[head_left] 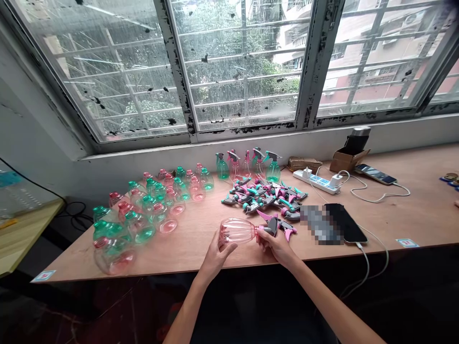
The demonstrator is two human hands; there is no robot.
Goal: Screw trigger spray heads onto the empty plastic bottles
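Note:
My left hand [219, 248] is wrapped around the body of a clear pink spray bottle [238, 230] that lies on its side just above the wooden table [201, 258]. My right hand [273, 244] grips the pink and grey trigger sprayer head [274, 225] at the bottle's neck. Both hands are near the table's front edge. Behind them lies a pile of loose trigger heads [265, 197] in pink, teal and grey.
Several headless pink and green bottles [150, 208] stand at the left. Several finished spray bottles [247, 165] stand by the window wall. A power strip [317, 181], a phone [375, 174], a cardboard box [349, 157] and a dark phone with cable [346, 223] lie to the right.

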